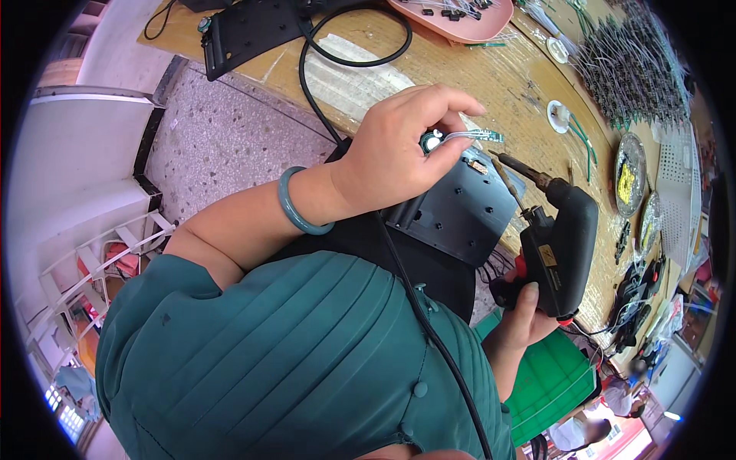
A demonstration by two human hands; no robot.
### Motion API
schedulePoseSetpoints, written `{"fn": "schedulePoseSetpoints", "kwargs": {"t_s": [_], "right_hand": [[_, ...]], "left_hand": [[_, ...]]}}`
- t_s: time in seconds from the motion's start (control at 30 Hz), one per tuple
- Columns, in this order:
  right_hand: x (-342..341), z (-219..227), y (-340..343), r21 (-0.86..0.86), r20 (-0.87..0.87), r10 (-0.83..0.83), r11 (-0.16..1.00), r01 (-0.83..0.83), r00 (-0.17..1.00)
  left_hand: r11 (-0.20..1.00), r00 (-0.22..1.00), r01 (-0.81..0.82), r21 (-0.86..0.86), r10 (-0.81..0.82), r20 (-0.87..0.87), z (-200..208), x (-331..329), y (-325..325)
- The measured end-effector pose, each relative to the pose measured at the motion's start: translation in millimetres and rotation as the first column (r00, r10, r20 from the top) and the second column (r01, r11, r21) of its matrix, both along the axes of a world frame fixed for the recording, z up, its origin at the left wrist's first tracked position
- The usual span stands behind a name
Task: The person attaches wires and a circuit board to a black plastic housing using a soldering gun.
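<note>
My left hand (395,146), with a bangle on its wrist, pinches a small green circuit board (488,136) with pale wires running to it. A small round part with white on it (432,141) shows between the same fingers. My right hand (525,318) grips the handle of a black soldering gun (566,245). Its tip points up and left, a short way from the board and apart from it. Below both, a flat black panel (456,215) with several small studs lies tilted between my body and the table edge.
The wooden table (460,84) carries a pink tray (468,23) of small black parts, a dense bundle of wired pieces (629,73) and a round metal dish (630,172). A black cable (307,77) loops over its edge. A green crate (552,383) stands at lower right.
</note>
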State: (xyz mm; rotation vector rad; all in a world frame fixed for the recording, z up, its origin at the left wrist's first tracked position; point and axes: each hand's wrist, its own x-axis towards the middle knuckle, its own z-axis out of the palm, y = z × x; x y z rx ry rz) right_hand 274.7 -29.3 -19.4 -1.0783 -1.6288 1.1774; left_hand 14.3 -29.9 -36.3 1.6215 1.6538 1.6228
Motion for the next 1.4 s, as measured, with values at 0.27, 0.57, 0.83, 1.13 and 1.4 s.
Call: {"fn": "schedulePoseSetpoints", "kwargs": {"t_s": [0.27,0.57,0.83,1.13,1.4], "right_hand": [[0.3,-4.2,1.7,0.094,0.107,-0.034,0.995,0.024,0.994],[-14.7,2.5,1.5,-0.009,0.022,-0.013,1.000,0.013,1.000],[-15.1,1.2,1.0,-0.016,0.011,-0.013,1.000,0.013,1.000],[-1.4,-10.1,0.9,0.061,0.112,-0.003,0.998,-0.004,0.994],[-11.7,-12.2,2.5,0.123,-0.023,0.019,0.992,-0.016,1.000]], "left_hand": [[0.998,0.997,-0.010,0.061,0.015,-0.077,-3.9,0.1,0.1],[0.996,0.993,-0.002,0.089,0.013,-0.118,-5.8,-0.7,1.2],[0.996,0.993,-0.010,0.085,0.020,-0.119,-6.0,0.2,0.6],[0.996,0.991,-0.017,0.084,0.028,-0.127,-5.0,0.4,0.1],[0.997,0.994,-0.019,0.075,0.027,-0.103,-5.4,0.5,0.5]]}}
